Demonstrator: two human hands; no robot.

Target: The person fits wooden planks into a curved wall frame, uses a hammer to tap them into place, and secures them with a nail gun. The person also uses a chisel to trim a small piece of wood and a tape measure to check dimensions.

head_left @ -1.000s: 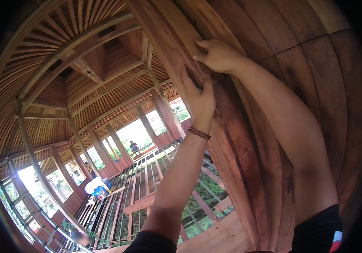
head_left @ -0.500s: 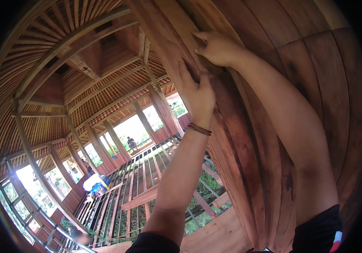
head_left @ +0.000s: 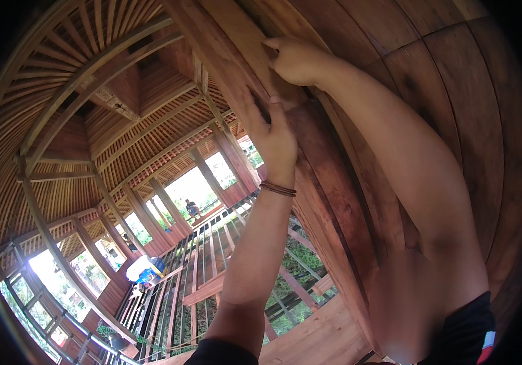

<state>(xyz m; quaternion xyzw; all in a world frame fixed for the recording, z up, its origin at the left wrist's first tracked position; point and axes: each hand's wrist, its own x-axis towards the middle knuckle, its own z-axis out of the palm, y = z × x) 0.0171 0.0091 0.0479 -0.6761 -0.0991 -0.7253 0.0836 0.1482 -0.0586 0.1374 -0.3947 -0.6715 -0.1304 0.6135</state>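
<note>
Overhead, a long reddish wooden board [head_left: 337,194] runs down along a wall of curved planks [head_left: 455,109]. My left hand [head_left: 271,131], a beaded bracelet at its wrist, grips the board with fingers pointing upward and thumb beside them. Higher and to the right, my right hand [head_left: 294,64] presses curled fingers and thumb on a lighter part of the boarding, near its edge. Whatever lies behind the fingertips of either hand is hidden. A blurred brown shape [head_left: 404,304], too smeared to name, covers part of the lower right beside my right arm.
Open floor joists [head_left: 206,255] show greenery below. A metal scaffold frame [head_left: 48,322] stands at left. A blue-and-white pile [head_left: 148,274] lies on the joists. A person [head_left: 193,208] crouches at a far opening. Posts [head_left: 45,225] carry the slatted roof, and a plank platform [head_left: 309,331] spans the bottom.
Both hands and the boarding sit slightly higher and further left in the picture, with the same hold. The blurred shape has appeared at the lower right.
</note>
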